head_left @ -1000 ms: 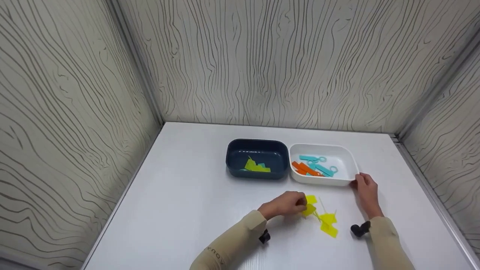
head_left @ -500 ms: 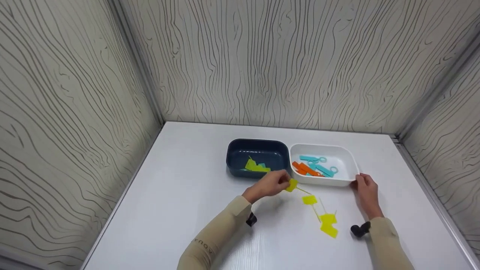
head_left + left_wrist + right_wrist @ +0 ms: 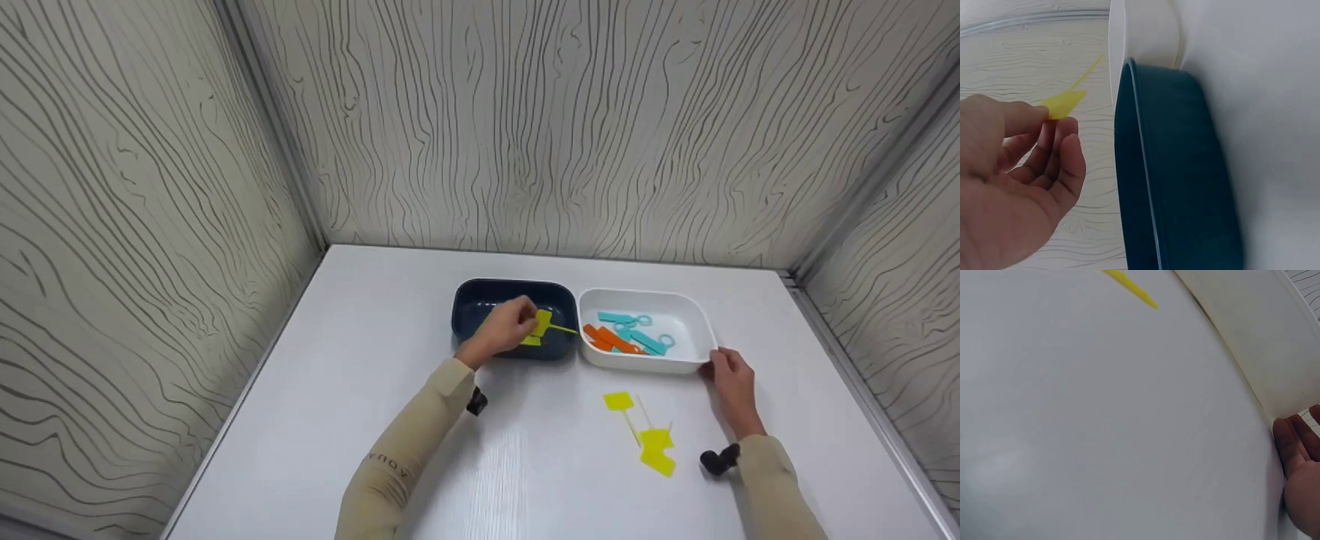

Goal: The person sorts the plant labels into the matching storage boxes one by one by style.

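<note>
My left hand point(image 3: 504, 328) is over the dark blue bin point(image 3: 556, 350), pinching a flat yellow tag point(image 3: 541, 322) with a thin stem between thumb and fingers. In the left wrist view this tag point(image 3: 1064, 103) is held above the level of the bin's rim, its stem pointing away from the hand. Lime-coloured pieces point(image 3: 531, 341) in the bin are partly hidden behind the hand. At the near right corner of the white bin point(image 3: 645, 362), my right hand point(image 3: 735, 386) holds on to the rim and wall. Several more yellow tags point(image 3: 657, 457) lie on the table below the white bin.
Turquoise tags with rings point(image 3: 649, 342) and orange tags point(image 3: 616, 339) lie inside the white bin. Both bins stand side by side on the white table point(image 3: 360, 360). Wood-patterned walls point(image 3: 480, 135) enclose the back and sides.
The left hand has lifted one yellow tag from the table group and carried it up and left to above the dark blue bin. The right hand has stayed at the white bin's corner.
</note>
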Action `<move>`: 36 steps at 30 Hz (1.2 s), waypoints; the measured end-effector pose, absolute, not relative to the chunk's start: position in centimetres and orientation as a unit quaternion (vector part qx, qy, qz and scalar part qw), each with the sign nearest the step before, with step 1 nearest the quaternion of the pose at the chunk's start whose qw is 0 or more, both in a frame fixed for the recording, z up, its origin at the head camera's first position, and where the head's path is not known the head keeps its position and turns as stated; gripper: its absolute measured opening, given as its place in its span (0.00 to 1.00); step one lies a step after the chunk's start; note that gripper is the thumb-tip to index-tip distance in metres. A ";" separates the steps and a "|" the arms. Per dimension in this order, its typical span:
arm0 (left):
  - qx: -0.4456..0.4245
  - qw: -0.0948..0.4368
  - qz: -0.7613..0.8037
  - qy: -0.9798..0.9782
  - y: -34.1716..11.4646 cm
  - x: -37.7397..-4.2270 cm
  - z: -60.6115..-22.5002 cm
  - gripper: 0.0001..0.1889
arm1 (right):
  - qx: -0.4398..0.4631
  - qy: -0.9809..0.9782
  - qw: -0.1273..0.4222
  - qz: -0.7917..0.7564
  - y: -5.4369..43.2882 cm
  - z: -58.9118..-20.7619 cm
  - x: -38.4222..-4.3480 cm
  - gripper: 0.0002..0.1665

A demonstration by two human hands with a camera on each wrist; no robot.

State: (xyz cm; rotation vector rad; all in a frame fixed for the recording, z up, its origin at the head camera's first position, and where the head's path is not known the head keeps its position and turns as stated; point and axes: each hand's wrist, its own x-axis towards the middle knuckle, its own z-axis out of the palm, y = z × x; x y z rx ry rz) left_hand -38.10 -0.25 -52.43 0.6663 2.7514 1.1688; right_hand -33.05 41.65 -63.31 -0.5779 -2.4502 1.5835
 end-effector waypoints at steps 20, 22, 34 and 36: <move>0.192 -0.007 0.390 0.901 -1.4 -39.7 -54.8 0.11 | -0.188 -0.820 0.096 0.532 41.8 -63.6 -33.2 0.35; 0.197 -0.004 0.391 0.899 -1.3 -39.6 -54.8 0.11 | -0.192 -0.817 0.106 0.534 41.8 -63.6 -33.2 0.34; 0.223 -0.023 0.412 0.883 -0.4 -38.2 -54.8 0.09 | -0.199 -0.825 0.083 0.522 41.7 -63.5 -33.2 0.37; 0.234 -0.031 0.411 0.880 0.0 -37.9 -55.0 0.08 | -0.200 -0.825 0.082 0.522 41.7 -63.5 -33.2 0.38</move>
